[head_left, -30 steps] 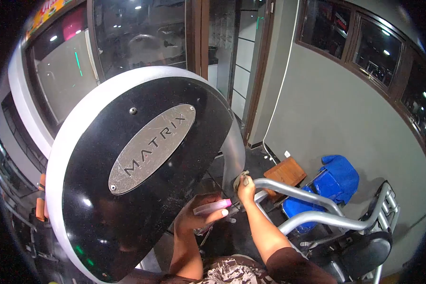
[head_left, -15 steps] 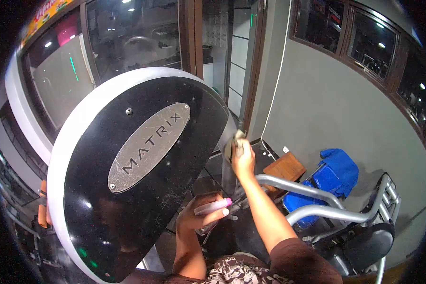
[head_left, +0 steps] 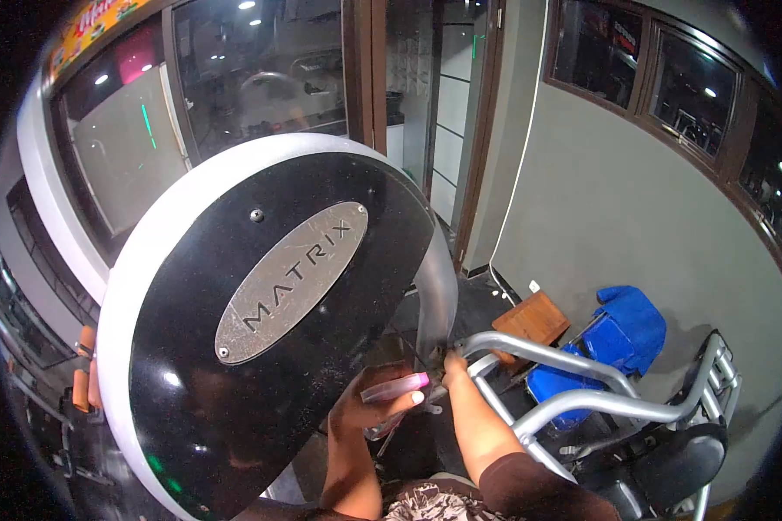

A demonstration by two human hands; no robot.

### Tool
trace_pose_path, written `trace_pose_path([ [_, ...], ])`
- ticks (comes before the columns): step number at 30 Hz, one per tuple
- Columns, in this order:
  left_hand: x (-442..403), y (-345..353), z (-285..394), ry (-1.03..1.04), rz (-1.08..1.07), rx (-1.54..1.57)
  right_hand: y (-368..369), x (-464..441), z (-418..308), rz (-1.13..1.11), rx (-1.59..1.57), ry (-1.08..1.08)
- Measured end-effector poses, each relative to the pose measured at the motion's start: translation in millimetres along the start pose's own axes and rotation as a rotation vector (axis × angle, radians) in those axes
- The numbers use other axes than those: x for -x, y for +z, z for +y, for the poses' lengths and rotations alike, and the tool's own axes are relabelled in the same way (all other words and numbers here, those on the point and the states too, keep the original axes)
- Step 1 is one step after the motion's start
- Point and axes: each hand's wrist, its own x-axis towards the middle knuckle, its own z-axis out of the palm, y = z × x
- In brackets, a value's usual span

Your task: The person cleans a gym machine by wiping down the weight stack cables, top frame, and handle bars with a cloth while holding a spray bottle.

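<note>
My left hand (head_left: 374, 405) is wrapped round a clear bottle with a pink cap (head_left: 419, 380), just below the edge of a large black machine panel (head_left: 356, 304) that bears an oval MATRIX plate (head_left: 292, 283). To the right of it, my right hand (head_left: 453, 366) is closed low on the machine's curved frame tube (head_left: 438, 300), beside the near end of a silver handle bar (head_left: 539, 349). Its fingers are partly hidden; the cloth seen in it earlier barely shows now.
A blue chair with a blue cloth (head_left: 639, 326) stands at the right, next to a wooden box (head_left: 532, 326). Silver bars run to a black padded seat (head_left: 691, 464) at the lower right. Glass doors and a grey wall (head_left: 634, 200) stand behind.
My right hand rose along the tube with the cloth, then came back down to near the handle bar. My left hand keeps its hold on the bottle. The view has shifted slightly.
</note>
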Motion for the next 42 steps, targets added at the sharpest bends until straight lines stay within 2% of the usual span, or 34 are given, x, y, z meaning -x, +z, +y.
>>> trace_pose_path([
  [2, 3, -4, -2, -0.032, 0.010, -0.056, 20, 41, -45, 0.222, 0.011, -0.128],
  [3, 1, -11, -8, -0.085, -0.019, -0.112, 23, 59, -71, 0.226, 0.145, -0.302],
  [4, -1, -14, -12, -0.133, -0.048, -0.165, 25, 63, -90, 0.067, 0.051, -0.433],
  [5, -1, -12, -12, -0.112, -0.027, -0.167, 28, 68, -114, 0.047, 0.176, -0.652],
  [7, -2, -8, -14, -0.088, -0.010, -0.148, 33, 105, -165, -0.224, 0.166, -0.819],
  [9, -5, -5, -18, -0.097, -0.040, -0.091, 39, 169, -207, -0.308, 0.166, -0.803],
  [10, -7, -3, -20, -0.111, -0.069, -0.055, 42, 205, -221, -0.262, 0.219, -0.924],
  [12, -11, -3, -20, -0.059, -0.122, -0.005, 52, 204, -221, -0.353, 0.154, -1.242],
  [14, -11, -1, -16, -0.053, -0.127, 0.013, 64, 182, -203, -0.214, 0.201, -1.466],
  [15, -9, -1, -11, -0.070, -0.104, 0.006, 54, 200, -198, -0.105, 0.337, -1.453],
  [18, -6, -2, -11, -0.087, -0.058, -0.052, 47, 121, -141, -0.019, 0.082, -1.357],
  [20, -2, 0, -14, -0.062, -0.041, -0.072, 26, 131, -118, 0.111, 0.315, -0.961],
  [22, -4, 1, -16, 0.013, -0.034, -0.070, 9, 77, -83, 0.118, 0.527, -0.729],
  [25, -6, -5, -18, -0.228, -0.127, -0.024, -2, 33, -42, 0.068, 0.322, -0.720],
  [28, -5, -4, -10, -0.188, -0.096, -0.057, 22, 84, -92, 0.026, 0.037, -0.824],
  [32, -9, -6, -13, -0.076, -0.144, -0.026, 59, 154, -196, -0.195, 0.160, -1.189],
  [35, -11, -6, -24, 0.011, -0.151, -0.047, 74, 232, -233, -0.134, 0.348, -1.438],
  [36, -10, -5, -25, 0.014, -0.153, -0.047, 73, 237, -232, -0.100, 0.457, -1.522],
  [39, -8, -3, -15, -0.045, -0.142, -0.036, 59, 214, -192, 0.041, 0.458, -1.576],
  [41, -9, -4, -10, -0.119, -0.144, -0.024, 46, 168, -143, 0.186, 0.373, -1.534],
  [42, -10, -5, -10, -0.164, -0.155, -0.017, 37, 138, -116, 0.201, 0.415, -1.362],
])
